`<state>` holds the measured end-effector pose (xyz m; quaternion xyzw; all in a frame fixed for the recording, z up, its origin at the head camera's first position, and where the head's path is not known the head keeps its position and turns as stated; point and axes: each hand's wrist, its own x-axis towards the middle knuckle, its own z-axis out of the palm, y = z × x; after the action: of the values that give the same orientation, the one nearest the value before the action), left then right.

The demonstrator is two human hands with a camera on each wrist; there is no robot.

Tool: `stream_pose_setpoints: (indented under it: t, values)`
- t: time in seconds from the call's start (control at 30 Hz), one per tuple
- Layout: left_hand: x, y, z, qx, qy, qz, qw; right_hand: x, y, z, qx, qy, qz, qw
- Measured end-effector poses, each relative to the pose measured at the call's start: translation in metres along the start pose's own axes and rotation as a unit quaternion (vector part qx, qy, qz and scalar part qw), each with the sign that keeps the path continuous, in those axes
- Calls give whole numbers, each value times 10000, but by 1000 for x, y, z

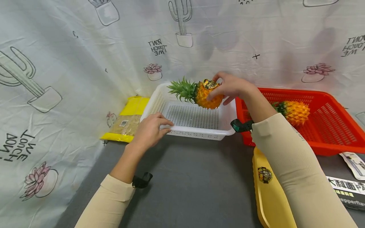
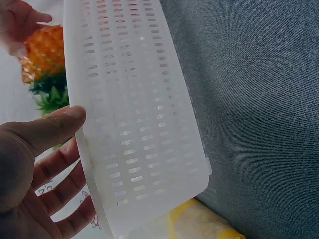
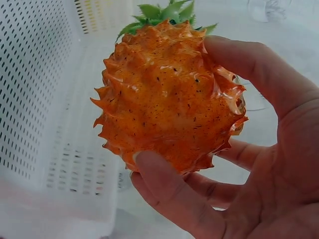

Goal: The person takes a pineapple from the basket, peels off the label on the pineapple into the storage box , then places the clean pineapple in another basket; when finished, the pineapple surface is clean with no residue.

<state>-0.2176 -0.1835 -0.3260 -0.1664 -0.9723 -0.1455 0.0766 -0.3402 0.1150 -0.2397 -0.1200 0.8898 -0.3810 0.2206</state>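
Note:
My right hand (image 1: pixel 228 87) grips an orange toy pineapple (image 1: pixel 206 95) with a green crown, holding it sideways over the far part of a white perforated basket (image 1: pixel 196 133). In the right wrist view the thumb and fingers (image 3: pixel 169 191) curl round the pineapple (image 3: pixel 164 99) with the basket (image 3: pixel 45 99) below it. My left hand (image 1: pixel 151 129) grips the basket's near left rim. The left wrist view shows its thumb (image 2: pixel 50 127) on the basket's wall (image 2: pixel 134 119), with the pineapple (image 2: pixel 42 55) beyond.
An orange-red basket (image 1: pixel 328 126) at right holds a second pineapple (image 1: pixel 293 112). A yellow packet (image 1: pixel 128 122) lies left of the white basket. A yellow board (image 1: pixel 268 190) and printed packets (image 1: pixel 350 186) lie at the near right on the grey tabletop (image 1: pixel 185 183). A cactus-print cloth (image 1: pixel 57 63) hangs behind.

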Motion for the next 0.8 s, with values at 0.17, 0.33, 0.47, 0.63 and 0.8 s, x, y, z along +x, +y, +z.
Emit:
stream_pose_setpoints:
  t: [0.17,0.33,0.47,0.63,0.8]
  values:
    - [1,-1,2,-131,18,-2,9999,-22,-3,-5,-50,171,-63,9998]
    - [0,-4,2,-188,60,-28,9998,-43,-4,-9,-325,366,-121,9987]
    - [-1,-5,3,-165,34,-34,9999,-61,-1,-10,-500,458,-251,9974]
    - [-3,-4,4,-178,-1,53,9998,-86,4,-8,-418,521,-422,9969]
    - [-2,-3,4,-161,118,188,9996,-109,7,-6,-224,547,-511,9969]
